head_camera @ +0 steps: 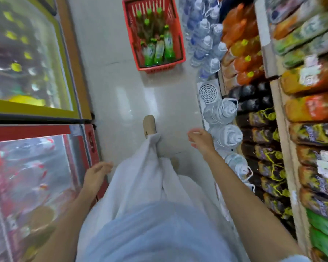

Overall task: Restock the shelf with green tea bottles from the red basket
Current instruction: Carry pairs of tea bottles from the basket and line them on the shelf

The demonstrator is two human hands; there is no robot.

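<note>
Down on the pale tile floor ahead of us sits the red basket (153, 35), and the green tea bottles (158, 48) are lying inside it, green caps pointing away from us. We're standing well back from it — both hands are empty. Our left hand (96, 175) hangs loose with fingers relaxed next to the red-framed cooler (36, 178), and our right hand (201, 140) is open too, palm down, just beside the big water jugs (225, 137) lined up on the floor. The shelf (284, 118) on our right is packed with dark and orange drink bottles — pretty blurry though.
</note>
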